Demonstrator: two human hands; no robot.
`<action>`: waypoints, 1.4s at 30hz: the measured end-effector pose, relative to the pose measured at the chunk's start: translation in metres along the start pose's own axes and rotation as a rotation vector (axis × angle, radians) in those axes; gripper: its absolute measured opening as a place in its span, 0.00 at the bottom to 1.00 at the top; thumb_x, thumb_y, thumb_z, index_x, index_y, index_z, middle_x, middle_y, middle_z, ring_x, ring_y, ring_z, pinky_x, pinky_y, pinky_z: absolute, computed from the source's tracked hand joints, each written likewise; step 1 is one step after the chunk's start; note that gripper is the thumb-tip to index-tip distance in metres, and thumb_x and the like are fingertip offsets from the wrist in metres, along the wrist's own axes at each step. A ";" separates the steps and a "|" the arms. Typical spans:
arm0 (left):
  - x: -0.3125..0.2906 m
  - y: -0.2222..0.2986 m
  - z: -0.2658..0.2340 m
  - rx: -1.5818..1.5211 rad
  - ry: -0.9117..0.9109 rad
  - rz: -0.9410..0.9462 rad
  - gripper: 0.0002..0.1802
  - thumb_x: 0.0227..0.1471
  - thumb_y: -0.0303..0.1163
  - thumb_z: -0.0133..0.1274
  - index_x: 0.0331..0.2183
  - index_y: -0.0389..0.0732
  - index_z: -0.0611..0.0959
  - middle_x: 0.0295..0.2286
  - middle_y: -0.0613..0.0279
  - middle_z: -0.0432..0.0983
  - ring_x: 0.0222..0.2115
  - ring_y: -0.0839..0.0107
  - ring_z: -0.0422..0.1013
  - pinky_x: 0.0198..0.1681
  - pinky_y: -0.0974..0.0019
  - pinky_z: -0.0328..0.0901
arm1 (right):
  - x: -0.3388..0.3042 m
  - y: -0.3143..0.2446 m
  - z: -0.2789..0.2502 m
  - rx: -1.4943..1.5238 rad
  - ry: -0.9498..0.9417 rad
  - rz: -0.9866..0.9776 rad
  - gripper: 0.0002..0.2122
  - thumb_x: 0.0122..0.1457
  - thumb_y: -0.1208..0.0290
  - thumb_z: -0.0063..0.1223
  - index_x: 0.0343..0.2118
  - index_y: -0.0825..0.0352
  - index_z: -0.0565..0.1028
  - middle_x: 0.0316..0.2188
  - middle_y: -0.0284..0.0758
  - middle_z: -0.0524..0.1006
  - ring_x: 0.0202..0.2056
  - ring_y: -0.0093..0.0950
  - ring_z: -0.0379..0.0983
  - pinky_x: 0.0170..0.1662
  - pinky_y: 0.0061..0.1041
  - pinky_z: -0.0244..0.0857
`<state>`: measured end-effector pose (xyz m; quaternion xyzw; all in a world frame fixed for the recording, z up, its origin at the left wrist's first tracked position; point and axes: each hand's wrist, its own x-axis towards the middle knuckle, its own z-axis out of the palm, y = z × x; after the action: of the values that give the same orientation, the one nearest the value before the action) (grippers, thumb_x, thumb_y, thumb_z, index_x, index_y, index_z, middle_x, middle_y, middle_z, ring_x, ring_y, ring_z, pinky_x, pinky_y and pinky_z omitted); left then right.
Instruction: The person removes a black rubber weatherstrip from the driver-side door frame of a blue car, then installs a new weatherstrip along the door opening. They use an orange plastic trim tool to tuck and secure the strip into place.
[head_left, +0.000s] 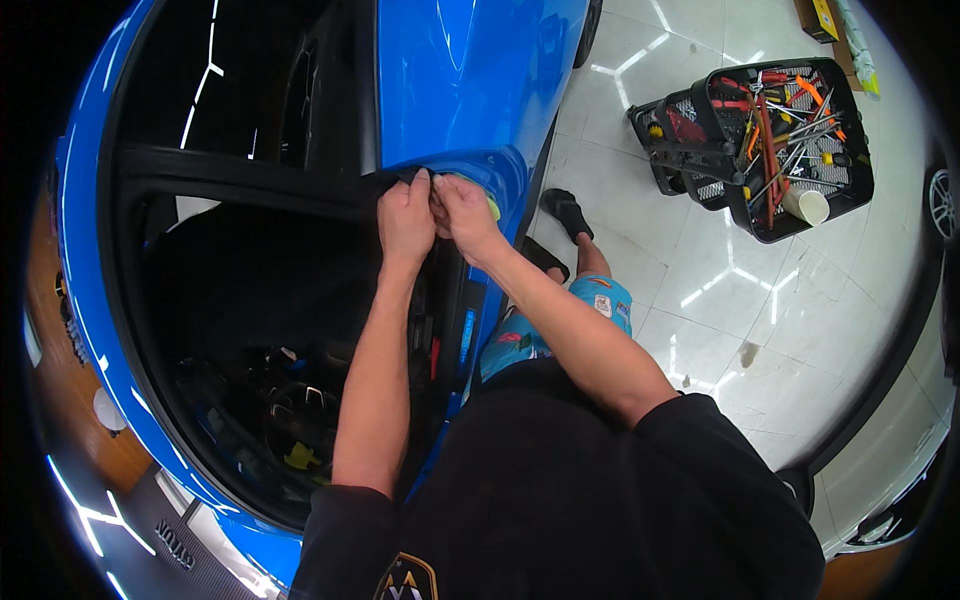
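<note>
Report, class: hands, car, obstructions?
Left hand, right hand at black trim on blue car; grips unclear. Yellow-green piece by right hand. Tool basket off right, apart.

white glare streaks the bright floor near its left edge, the car cabin is near-black, and outer rims bend.

Large block letters stood aslant on a dark ribbed panel, lower left. The black shirt bore a gold-edged crest with a pale angular emblem. Marking on the blue car's bright door-edge strip was too small to read.
</note>
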<state>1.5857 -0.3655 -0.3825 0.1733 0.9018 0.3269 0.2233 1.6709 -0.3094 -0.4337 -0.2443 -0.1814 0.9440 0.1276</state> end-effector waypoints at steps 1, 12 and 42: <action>0.001 0.000 -0.001 -0.004 -0.038 0.005 0.26 0.59 0.41 0.50 0.20 0.26 0.78 0.18 0.42 0.75 0.19 0.54 0.74 0.25 0.55 0.64 | 0.001 -0.001 0.000 0.002 0.004 -0.004 0.16 0.70 0.61 0.43 0.23 0.59 0.65 0.19 0.23 0.62 0.18 0.16 0.56 0.19 0.18 0.48; -0.003 0.005 -0.001 -0.246 -0.121 -0.076 0.25 0.63 0.42 0.50 0.21 0.31 0.78 0.16 0.58 0.74 0.16 0.71 0.74 0.18 0.69 0.66 | 0.017 -0.021 0.000 0.168 -0.018 0.257 0.11 0.67 0.60 0.45 0.29 0.59 0.67 0.18 0.25 0.64 0.16 0.18 0.57 0.19 0.19 0.46; 0.005 -0.027 -0.003 -0.036 -0.195 0.270 0.32 0.67 0.37 0.39 0.13 0.35 0.74 0.10 0.59 0.67 0.12 0.69 0.65 0.20 0.63 0.59 | 0.033 -0.011 -0.019 0.136 -0.044 0.229 0.11 0.62 0.68 0.51 0.23 0.60 0.67 0.18 0.23 0.61 0.18 0.15 0.53 0.22 0.19 0.47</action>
<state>1.5758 -0.3848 -0.4000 0.3198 0.8383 0.3518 0.2669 1.6542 -0.2834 -0.4590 -0.2332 -0.0909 0.9677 0.0314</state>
